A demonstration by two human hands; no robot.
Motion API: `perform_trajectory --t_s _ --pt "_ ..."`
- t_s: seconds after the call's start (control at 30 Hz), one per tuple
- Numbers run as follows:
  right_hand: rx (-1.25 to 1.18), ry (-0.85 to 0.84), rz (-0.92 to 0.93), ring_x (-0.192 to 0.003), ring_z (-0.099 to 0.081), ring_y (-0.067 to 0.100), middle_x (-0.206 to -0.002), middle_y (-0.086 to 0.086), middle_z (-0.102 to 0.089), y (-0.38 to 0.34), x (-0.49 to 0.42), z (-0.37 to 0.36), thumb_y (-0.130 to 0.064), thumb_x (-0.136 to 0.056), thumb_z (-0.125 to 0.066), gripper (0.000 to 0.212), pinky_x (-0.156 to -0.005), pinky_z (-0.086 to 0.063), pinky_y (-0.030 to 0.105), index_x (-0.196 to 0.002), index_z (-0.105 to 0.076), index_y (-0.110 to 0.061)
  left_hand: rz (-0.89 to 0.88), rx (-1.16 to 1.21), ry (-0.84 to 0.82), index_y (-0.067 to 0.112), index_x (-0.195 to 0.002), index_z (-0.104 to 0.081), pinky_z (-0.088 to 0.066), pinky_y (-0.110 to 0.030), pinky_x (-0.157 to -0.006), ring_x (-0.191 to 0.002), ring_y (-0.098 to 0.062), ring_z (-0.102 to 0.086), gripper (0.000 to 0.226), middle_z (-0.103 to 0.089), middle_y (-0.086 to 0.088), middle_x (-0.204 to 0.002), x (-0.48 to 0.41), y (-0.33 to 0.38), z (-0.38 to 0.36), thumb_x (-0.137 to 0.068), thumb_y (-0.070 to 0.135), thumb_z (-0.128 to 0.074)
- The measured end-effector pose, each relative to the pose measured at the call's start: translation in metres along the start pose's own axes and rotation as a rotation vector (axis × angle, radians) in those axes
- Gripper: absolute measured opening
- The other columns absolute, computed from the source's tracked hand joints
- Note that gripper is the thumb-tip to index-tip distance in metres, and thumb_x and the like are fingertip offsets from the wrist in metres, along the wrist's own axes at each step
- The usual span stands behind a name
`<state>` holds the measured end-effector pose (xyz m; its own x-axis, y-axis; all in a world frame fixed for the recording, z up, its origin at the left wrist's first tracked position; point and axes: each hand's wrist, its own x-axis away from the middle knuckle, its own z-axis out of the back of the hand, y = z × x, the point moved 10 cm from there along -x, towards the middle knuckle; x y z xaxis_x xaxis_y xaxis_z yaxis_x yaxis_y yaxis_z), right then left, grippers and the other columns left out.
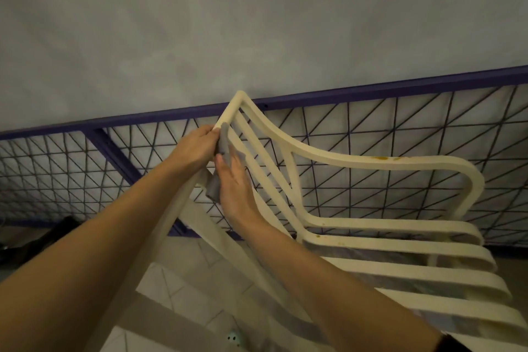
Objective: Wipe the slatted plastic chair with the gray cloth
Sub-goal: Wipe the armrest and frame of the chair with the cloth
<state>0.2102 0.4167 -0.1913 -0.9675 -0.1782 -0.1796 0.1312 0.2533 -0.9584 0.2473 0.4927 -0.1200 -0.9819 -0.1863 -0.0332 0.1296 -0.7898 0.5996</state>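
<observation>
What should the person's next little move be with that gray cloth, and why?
Probably slide the right hand down along the back of the chair toward the seat, dragging the gray cloth with it. The cloth is pressed flat near the back's top corner, the left hand grips the side rail there, seemingly steadying it, and most of the back's length lies below.

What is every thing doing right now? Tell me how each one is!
slatted plastic chair: being wiped, with yellow-brown stains on its armrest.
gray cloth: crumpled, pressed against a back slat.
left hand: fingers curled round the chair's back rail, beside the cloth.
right hand: fingers straight, pressing the cloth.
purple wire-mesh frame: upright along the wall.
</observation>
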Motion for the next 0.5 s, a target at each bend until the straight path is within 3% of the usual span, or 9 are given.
perform_trajectory --t_s 0.1,0.27,0.43,0.5 --pt "0.056 0.002 0.016 -0.140 -0.033 0.009 -0.156 -0.011 -0.029 0.012 0.000 0.001 -0.049 -0.103 -0.033 0.054 -0.111 -0.034 0.033 -0.153 -0.016 -0.042 0.034 -0.038 -0.042 0.015 -0.130 -0.054 -0.043 -0.036 -0.090 -0.101 -0.025 -0.056 0.041 -0.060 -0.010 -0.120 -0.010 -0.005 -0.008 -0.102 0.040 -0.036" --pt "0.138 0.008 0.013 -0.146 -0.018 0.007 -0.160 -0.019 -0.013 0.034 0.009 0.007 -0.056 -0.100 -0.033 0.058 -0.112 -0.025 0.032 -0.151 -0.006 -0.048 -0.013 -0.104 -0.037 0.014 -0.133 -0.047 -0.038 -0.021 -0.060 -0.073 -0.008 -0.051 0.038 -0.056 -0.008 -0.110 -0.012 -0.005 -0.012 -0.102 0.035 -0.040" --pt "0.230 0.020 -0.009 -0.144 -0.004 -0.003 -0.153 -0.032 -0.007 0.056 0.019 0.016 -0.057 -0.099 -0.031 0.061 -0.116 -0.013 0.030 -0.151 0.001 -0.047 -0.042 -0.274 -0.005 0.015 -0.135 -0.040 -0.046 -0.022 -0.055 -0.069 -0.014 -0.064 0.050 -0.058 -0.008 -0.102 -0.010 -0.002 -0.011 -0.091 0.024 -0.062" --pt "0.237 0.023 -0.040 -0.145 -0.003 -0.001 -0.157 -0.028 -0.005 0.068 0.021 0.021 -0.058 -0.098 -0.031 0.063 -0.115 -0.011 0.029 -0.151 0.001 -0.046 -0.039 -0.343 0.008 0.016 -0.134 -0.040 -0.049 -0.026 -0.057 -0.067 -0.015 -0.066 0.053 -0.060 -0.010 -0.101 -0.010 -0.003 -0.012 -0.088 0.024 -0.066"
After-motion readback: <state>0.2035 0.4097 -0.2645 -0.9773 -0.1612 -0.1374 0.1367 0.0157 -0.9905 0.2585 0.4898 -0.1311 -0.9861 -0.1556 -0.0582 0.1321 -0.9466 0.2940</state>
